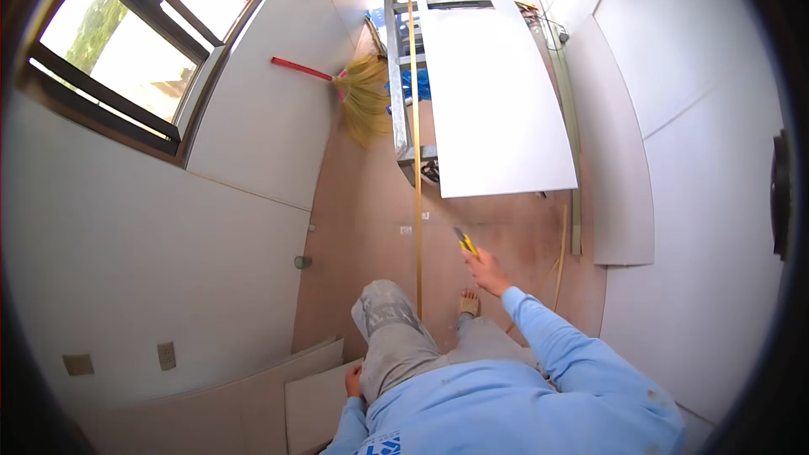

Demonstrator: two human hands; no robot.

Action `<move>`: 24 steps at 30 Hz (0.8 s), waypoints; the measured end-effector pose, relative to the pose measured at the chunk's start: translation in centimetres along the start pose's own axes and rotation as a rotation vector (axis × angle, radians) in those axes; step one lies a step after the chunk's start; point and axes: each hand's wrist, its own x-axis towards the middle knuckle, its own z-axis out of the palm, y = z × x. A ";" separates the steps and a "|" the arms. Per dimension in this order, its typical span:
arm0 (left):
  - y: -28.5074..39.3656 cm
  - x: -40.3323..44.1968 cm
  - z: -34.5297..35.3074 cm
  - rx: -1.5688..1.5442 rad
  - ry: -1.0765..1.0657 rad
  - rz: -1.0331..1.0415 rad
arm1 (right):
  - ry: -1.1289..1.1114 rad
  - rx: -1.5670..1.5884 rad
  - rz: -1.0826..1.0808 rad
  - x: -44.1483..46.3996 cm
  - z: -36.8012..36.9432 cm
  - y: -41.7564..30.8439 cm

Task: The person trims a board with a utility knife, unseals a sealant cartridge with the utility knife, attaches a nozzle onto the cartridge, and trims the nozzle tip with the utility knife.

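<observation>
The fingers of your left hand are down beside your leg; I cannot tell whether they grip anything. Your right hand has its fingers wrapped around a yellow knife, which sticks out ahead of them, apart from the white panel lying beyond on the bench.

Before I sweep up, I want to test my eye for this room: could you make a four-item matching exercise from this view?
1. Utility knife
2. Broom handle
3. Large rectangular panel
4. Window frame

A. White
B. Brown
C. In the right hand's grip
D. Red

Pairs: 1-C, 2-D, 3-A, 4-B
</observation>
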 end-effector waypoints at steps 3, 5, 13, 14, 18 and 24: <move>-2.0 4.0 -0.7 0.040 0.027 -0.036 | 0.038 -0.014 -0.071 8.3 5.2 -6.0; -0.4 7.8 -0.7 0.128 0.072 -0.029 | 0.176 -0.039 -0.249 15.3 8.7 -8.8; 32.0 56.6 5.0 0.295 -0.250 0.309 | 0.609 -0.338 -0.226 47.7 16.1 -15.3; 36.3 62.3 7.1 0.267 -0.329 0.317 | 0.666 -0.387 -0.185 51.2 16.6 -14.5; 48.7 78.9 17.6 0.361 -0.440 0.188 | 0.899 -0.489 -0.069 61.6 17.7 -13.0; 52.6 93.9 33.5 0.482 -0.462 0.489 | 0.942 -0.550 -0.059 64.7 19.4 -10.7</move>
